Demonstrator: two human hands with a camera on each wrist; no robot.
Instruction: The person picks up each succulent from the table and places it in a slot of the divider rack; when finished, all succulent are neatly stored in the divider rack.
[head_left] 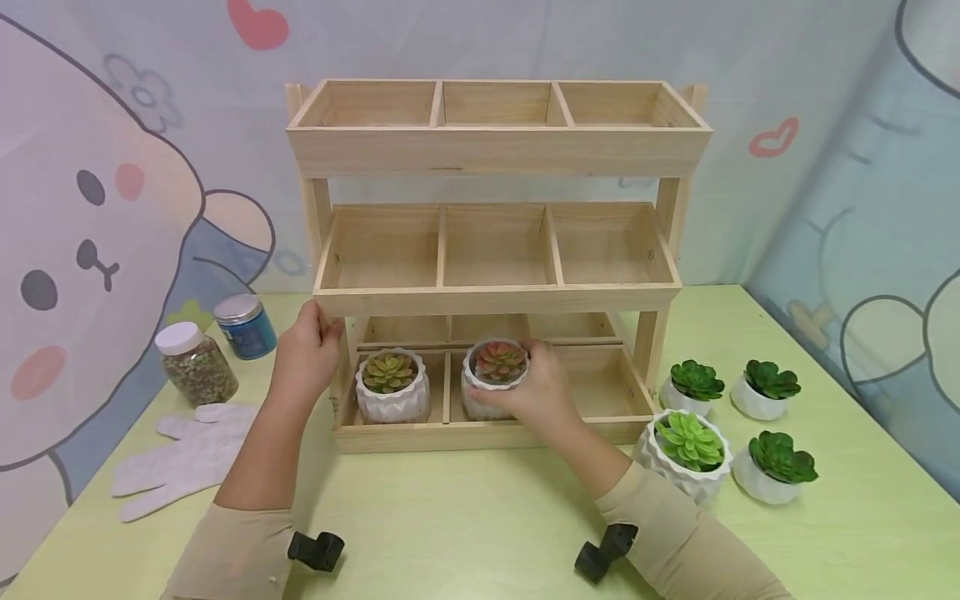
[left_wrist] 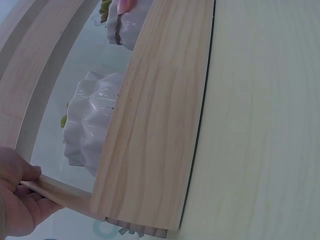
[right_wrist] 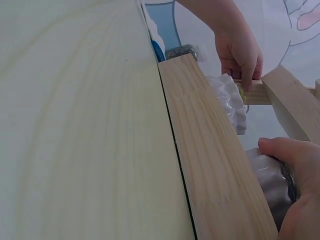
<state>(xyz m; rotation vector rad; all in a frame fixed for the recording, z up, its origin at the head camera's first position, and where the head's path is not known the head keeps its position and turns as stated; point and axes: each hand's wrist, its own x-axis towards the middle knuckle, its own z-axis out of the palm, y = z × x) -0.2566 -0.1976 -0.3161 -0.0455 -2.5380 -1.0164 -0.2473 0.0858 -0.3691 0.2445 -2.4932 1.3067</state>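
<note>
My right hand (head_left: 546,393) grips a white pot with a reddish succulent (head_left: 500,363), fingers and thumb round its right side. That pot is in the middle front compartment of the wooden shelf's bottom tier (head_left: 585,432). Left of it, a ribbed white pot with a yellow-green succulent (head_left: 392,404) occupies the left compartment. My left hand (head_left: 305,354) holds the shelf's left upright, just below the middle tier (head_left: 495,300). In the left wrist view, thumb and fingers curl round this wooden upright (left_wrist: 62,192). The right wrist view shows the gripped pot (right_wrist: 271,180) behind the front board.
Right of the shelf stand a bright green succulent (head_left: 686,454) and several dark green ones (head_left: 776,471) in white pots. At left lie white gloves (head_left: 187,454), a jar of mixed granules (head_left: 198,371) and a blue jar (head_left: 247,329). The shelf's top tier (head_left: 498,150) overhangs at the back.
</note>
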